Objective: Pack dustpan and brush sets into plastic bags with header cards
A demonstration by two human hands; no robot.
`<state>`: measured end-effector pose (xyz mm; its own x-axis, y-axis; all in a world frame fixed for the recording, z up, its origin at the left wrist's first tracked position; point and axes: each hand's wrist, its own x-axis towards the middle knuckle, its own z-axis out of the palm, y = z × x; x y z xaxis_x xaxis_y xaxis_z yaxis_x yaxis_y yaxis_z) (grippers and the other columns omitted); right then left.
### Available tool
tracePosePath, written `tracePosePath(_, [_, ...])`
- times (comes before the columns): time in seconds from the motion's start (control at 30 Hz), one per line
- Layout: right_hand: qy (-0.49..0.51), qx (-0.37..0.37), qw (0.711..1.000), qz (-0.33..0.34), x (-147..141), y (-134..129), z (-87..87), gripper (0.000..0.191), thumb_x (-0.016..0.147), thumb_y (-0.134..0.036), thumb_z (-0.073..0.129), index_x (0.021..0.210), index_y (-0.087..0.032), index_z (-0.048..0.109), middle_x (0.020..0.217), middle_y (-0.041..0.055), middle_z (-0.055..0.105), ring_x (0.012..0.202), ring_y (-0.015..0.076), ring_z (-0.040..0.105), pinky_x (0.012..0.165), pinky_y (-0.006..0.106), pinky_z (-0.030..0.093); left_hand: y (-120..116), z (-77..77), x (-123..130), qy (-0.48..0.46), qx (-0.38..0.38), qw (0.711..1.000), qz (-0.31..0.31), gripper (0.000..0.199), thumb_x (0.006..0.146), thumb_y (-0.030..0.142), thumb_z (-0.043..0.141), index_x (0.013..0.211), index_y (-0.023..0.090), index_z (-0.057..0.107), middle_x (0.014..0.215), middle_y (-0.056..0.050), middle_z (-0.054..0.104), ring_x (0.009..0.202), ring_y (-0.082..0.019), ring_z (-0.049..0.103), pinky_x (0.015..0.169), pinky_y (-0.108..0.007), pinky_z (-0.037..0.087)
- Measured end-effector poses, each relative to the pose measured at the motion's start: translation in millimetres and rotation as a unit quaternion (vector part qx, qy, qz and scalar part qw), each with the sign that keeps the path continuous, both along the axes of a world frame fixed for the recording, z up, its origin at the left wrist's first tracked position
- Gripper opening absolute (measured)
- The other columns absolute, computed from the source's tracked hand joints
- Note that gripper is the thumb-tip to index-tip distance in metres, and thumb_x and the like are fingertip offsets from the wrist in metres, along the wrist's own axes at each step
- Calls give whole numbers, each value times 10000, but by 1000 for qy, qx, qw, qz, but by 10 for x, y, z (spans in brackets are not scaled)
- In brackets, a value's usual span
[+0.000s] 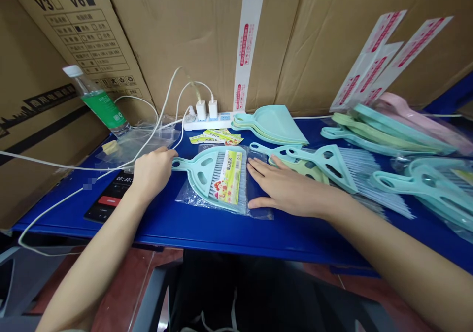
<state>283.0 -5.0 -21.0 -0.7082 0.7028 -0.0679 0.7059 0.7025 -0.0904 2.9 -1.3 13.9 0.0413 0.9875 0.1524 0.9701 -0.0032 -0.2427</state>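
On the blue bench (207, 231), beside upper-left cardboard (84, 31) printed "V3" and "V6", our left hand (154, 172) curled round the mid-frame bagged dustpan's handle (184, 167), our right hand (277, 182) spread flat on its wrapper (260, 212).

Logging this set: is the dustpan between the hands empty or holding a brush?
Holding a brush: bluish bristles show inside the dustpan, partly under the printed label.
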Motion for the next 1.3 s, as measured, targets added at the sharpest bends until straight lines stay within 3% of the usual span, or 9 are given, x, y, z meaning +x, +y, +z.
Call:
tracePosePath(0.17, [-2, -15, 1000, -7, -3, 17, -1, 1024, 883, -763, 307, 1493, 60, 321, 1535, 322, 280, 1440, 439, 232, 1155, 632, 222, 2, -9, -38, -10, 28, 999, -15, 395, 911, 186, 377, 1056, 272, 734, 1055, -84, 743, 873, -312, 709, 609, -342, 470])
tracePosePath(0.33, [25, -22, 999, -12, 30, 35, -54, 1015, 850, -794, 336, 1527, -38, 321, 1555, 261, 317, 1434, 469, 224, 1134, 670, 241, -2, -7, -43, -21, 29, 999, -14, 384, 899, 181, 395, 1023, 272, 746, 1037, -84, 744, 877, -315, 706, 609, -340, 471])
tracePosePath(0.5, [1, -45, 998, -37, -18, -10, 46, 1000, 859, -757, 387, 1525, -15, 309, 1566, 259, 287, 1440, 468, 196, 1149, 643, 238, -12, -7, -27, -11, 45, 999, -10, 398, 926, 199, 360, 1074, 229, 729, 1044, -109, 723, 867, -328, 705, 600, -361, 491])
tracePosePath(0.6, [-4, -49, 998, -47, -49, -30, 103, 982, 863, -726, 430, 1520, -5, 314, 1563, 260, 287, 1437, 468, 206, 1152, 638, 232, -19, -20, 6, -2, 53, 997, -59, 397, 947, 206, 342, 1101, 204, 708, 1065, -111, 695, 919, -308, 700, 630, -351, 516])
tracePosePath(0.77, [0, -10, 1000, -17, -24, -5, 108, 952, 868, -714, 439, 1492, 3, 373, 1552, 262, 319, 1441, 459, 226, 1139, 642, 261, -25, -49, 53, 36, -6, 987, -156, 371, 963, 217, 343, 1144, 189, 667, 1123, -107, 644, 891, -266, 700, 628, -333, 545])
tracePosePath(0.9, [27, 36, 999, -10, 15, 52, 108, 789, 918, -634, 408, 1384, -8, 527, 1447, 266, 496, 1385, 444, 377, 1108, 616, 335, -22, -57, 39, 58, -19, 985, -163, 410, 923, 135, 353, 1232, 181, 618, 1160, -120, 626, 855, -262, 702, 655, -359, 570])
tracePosePath(1.07, [73, 78, 993, -51, 20, 183, 83, 400, 946, -367, 406, 1144, -110, 640, 1141, 198, 684, 1125, 347, 613, 998, 551, 459, -18, -52, 18, 54, -16, 983, -177, 428, 895, 98, 344, 1211, 173, 622, 1148, -123, 623, 850, -241, 700, 690, -342, 578])
tracePosePath(1.17, [100, 94, 988, -74, 20, 280, 17, 387, 929, -282, 395, 1228, -132, 590, 1224, 192, 652, 1242, 344, 546, 1011, 548, 454, -8, -57, 9, 42, -18, 982, -181, 424, 881, 80, 341, 1183, 160, 627, 1130, -130, 623, 847, -242, 699, 693, -342, 576])
tracePosePath(1.3, [113, 109, 984, -84, 10, 350, -49, 505, 922, -241, 370, 1403, -134, 481, 1388, 177, 570, 1402, 354, 383, 1106, 612, 341, 5, -67, 2, 27, -16, 982, -185, 453, 850, 37, 319, 1153, 167, 630, 1119, -123, 625, 850, -235, 698, 704, -339, 575])
